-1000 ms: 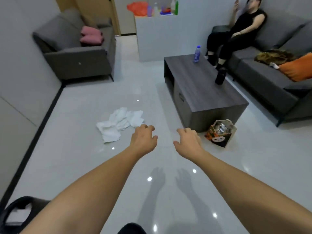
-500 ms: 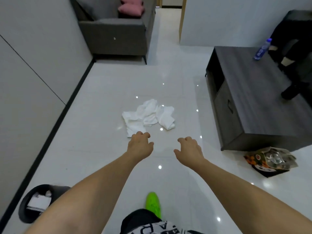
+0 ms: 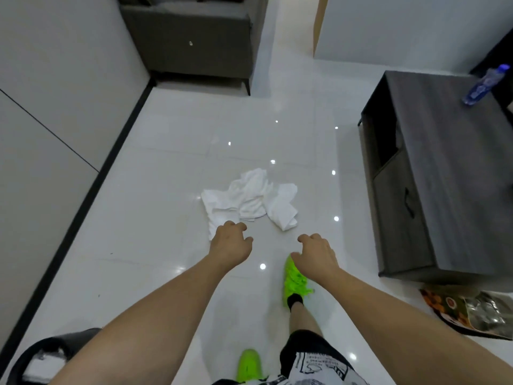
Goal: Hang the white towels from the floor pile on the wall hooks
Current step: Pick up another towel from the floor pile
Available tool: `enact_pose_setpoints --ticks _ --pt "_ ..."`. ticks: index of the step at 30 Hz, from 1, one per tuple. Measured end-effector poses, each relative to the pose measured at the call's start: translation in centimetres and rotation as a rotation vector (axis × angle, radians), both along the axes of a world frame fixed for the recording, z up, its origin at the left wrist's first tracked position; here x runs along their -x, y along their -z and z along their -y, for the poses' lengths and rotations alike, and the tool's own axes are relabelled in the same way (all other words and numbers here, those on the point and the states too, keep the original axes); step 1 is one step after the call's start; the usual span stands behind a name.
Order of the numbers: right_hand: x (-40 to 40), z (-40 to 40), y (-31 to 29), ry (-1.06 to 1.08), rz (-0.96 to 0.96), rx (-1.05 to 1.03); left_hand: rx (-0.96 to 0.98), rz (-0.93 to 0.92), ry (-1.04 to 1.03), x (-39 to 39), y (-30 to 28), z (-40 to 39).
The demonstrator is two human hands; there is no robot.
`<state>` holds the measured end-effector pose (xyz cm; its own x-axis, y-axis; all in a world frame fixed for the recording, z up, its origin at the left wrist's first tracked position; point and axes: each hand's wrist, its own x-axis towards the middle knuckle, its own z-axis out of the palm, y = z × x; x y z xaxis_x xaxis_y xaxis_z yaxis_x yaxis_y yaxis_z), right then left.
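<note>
Dark wood-grain coffee table point(image 3: 444, 168) sits well right of right hand point(image 3: 315, 255), w/ plastic bottle point(image 3: 484, 84) on top; crinkled snack bag point(image 3: 472, 312) lies at its near corner. Black bin point(image 3: 47, 357) is below left hand point(image 3: 230, 244). Floor point(image 3: 138, 218): glossy white tile. Both hands are empty, fingers loosely curled. Crumpled white towels point(image 3: 249, 198) lie just ahead of the hands, path unobstructed.

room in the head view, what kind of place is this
Most likely a home living room: a grey sofa against the far wall, a dark wood coffee table with a water bottle on it, and glossy white floor tiles.
</note>
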<state>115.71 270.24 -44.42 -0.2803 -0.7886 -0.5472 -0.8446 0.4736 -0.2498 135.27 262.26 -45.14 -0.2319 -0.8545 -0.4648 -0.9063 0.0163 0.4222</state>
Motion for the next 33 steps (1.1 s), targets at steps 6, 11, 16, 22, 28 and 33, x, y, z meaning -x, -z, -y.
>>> enact_pose_setpoints --ticks 6,11,16,22,28,33 --pt "3.6 11.0 4.8 -0.064 0.08 -0.041 -0.062 0.051 -0.135 2.8 3.9 8.2" --pt "4.4 18.3 8.7 -0.154 0.152 -0.149 -0.164 0.065 -0.228 5.2 6.7 13.1" --pt "3.1 23.1 14.1 -0.187 0.22 -0.225 -0.235 0.014 -0.367 5.9 11.2 16.8" --pt "-0.4 25.7 22.8 -0.124 0.28 -0.351 -0.342 0.029 -0.544 3.2 19.4 18.4" --pt "-4.8 28.5 34.2 0.002 0.238 -0.406 -0.459 0.016 -0.46 -1.5 31.1 20.9" --pt "-9.2 30.3 44.9 0.05 0.219 -0.485 -0.485 0.017 -0.371 -5.2 42.1 24.3"
